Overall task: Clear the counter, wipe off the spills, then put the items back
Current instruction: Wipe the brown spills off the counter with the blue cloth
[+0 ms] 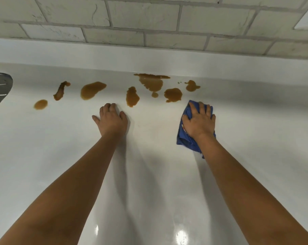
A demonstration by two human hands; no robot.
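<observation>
A blue cloth (188,138) is pressed flat by the right hand (199,121), fingers spread, just below the brown spills (151,83); no writing is readable. The left hand (111,119) is laid left of the cloth, fingers slightly apart.

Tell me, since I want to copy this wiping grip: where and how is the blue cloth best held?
Come from above with a flat palm on the cloth's bunched middle, as the right hand does. It lies flat on the counter, so pressing works better than pinching an edge.
</observation>
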